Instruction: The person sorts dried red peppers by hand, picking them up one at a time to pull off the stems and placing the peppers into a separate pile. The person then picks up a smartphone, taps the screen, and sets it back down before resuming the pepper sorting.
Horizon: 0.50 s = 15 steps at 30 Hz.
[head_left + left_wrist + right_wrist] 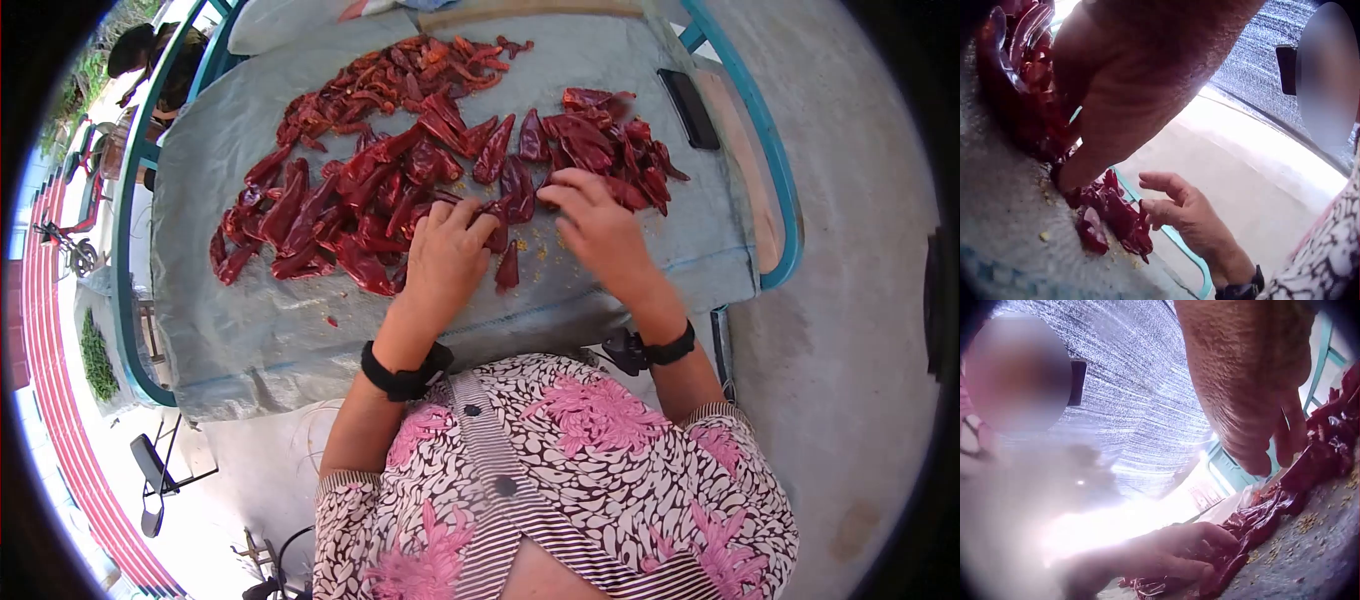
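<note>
Dark red dried peppers (375, 195) lie heaped on a grey-green woven sheet (290, 350). At the heap's near right edge, my left hand (445, 255) bends its fingers round a dried pepper (497, 236); in the right wrist view the fingers of that left hand (1154, 556) grip wrinkled red skin. My right hand (605, 235) hovers just right of an upright-lying pepper (518, 188), thumb and fingers apart. The left wrist view shows that right hand (1194, 219) with parted, slightly bent fingers and nothing pinched. A small pepper piece (507, 268) lies between the hands.
Smaller, shrivelled orange-red peppers (400, 80) are spread at the back. Another pepper pile (610, 150) lies to the right, near a black phone (688, 108). Yellow seeds (541, 243) dot the sheet. A teal metal rail (785, 215) frames the surface.
</note>
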Tool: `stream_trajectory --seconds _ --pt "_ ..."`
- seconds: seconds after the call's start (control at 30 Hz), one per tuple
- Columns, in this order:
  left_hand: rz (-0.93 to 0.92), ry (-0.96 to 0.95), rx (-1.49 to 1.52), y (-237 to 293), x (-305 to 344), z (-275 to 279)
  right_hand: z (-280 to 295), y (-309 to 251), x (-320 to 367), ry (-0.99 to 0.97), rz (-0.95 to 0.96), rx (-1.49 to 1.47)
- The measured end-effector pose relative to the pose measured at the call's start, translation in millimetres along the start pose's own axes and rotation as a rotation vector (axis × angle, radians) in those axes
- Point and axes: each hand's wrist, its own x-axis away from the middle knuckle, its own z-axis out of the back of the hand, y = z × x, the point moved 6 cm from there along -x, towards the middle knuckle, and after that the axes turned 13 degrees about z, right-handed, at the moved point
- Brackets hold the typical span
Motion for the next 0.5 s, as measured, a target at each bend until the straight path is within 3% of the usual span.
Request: stream_trajectory --seconds 0.1,0.23,0.4,0.5 --pt "-0.039 0.029 0.043 2 2 4 -30 -2 -5 -0.112 0.144 0.010" --pt "-0.111 0.084 0.047 5 3 13 -54 12 -9 -0.134 0.139 -0.005" --pt "-0.105 0.151 0.100 7 7 34 -22 5 -12 0.017 0.157 -0.121" --pt "-0.060 0.192 0.152 8 8 44 6 12 -9 0.084 0.154 -0.033"
